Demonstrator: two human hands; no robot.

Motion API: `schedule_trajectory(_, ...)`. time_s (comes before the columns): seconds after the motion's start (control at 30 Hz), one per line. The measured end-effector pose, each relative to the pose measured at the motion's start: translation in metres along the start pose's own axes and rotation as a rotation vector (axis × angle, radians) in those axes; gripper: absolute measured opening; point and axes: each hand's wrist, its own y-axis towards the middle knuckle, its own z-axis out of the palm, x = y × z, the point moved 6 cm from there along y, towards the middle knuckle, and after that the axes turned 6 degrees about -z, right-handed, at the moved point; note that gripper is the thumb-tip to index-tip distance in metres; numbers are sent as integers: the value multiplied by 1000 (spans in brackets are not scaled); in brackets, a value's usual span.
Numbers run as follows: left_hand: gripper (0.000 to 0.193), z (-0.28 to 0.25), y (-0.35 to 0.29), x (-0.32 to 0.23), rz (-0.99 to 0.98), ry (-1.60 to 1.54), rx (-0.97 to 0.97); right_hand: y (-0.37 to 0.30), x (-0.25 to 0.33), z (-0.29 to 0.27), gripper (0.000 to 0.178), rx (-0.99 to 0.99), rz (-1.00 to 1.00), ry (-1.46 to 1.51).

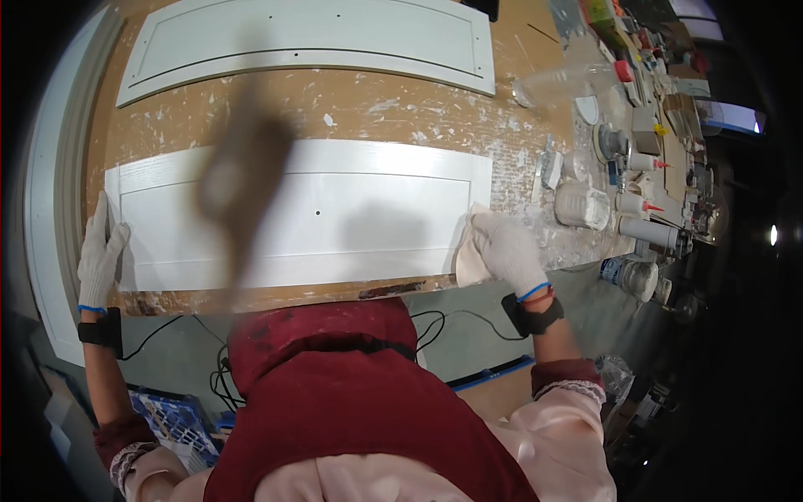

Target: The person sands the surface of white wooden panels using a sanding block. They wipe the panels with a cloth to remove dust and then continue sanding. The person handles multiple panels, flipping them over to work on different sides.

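A white framed drawer-front-like panel (pixel 276 243) lies along the near edge of the worktable, with one small dark hole near its middle. My left hand (pixel 100 261), in a white knitted glove, rests against the panel's left end, fingers stretched and thumb apart. At the right end, my gloved right hand (pixel 508 248) is closed on a cream sheet (pixel 471 255), cloth or sanding paper, pressed to the panel's edge. Part of the sheet is hidden under the fingers. A blurred brown shape (pixel 242 180) close to the camera covers some of the panel; its kind cannot be made out.
Another white panel (pixel 309 38) lies farther back on the paint-spattered brown table (pixel 360 109). Long white boards (pixel 63 167) stand at the left. A clear bottle (pixel 577 79), a paint-smeared jar (pixel 582 207) and red-tipped glue bottles (pixel 642 203) crowd the right. Black cables (pixel 431 326) hang below.
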Motion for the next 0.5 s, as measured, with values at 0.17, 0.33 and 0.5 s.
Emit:
schedule_trajectory(0.17, 72, -4, 0, -7, 37, -57, 45, 45, 4, -26, 21, -137, -169, 42)
schedule_trajectory(0.33, 70, -8, -3, -20, -6, -112, 57, 61, -10, -30, 21, -148, -51, 80)
schedule_trajectory(0.5, 68, -9, -1, -14, -16, -98, 22, 11, -11, -1, 20, -77, -154, 92)
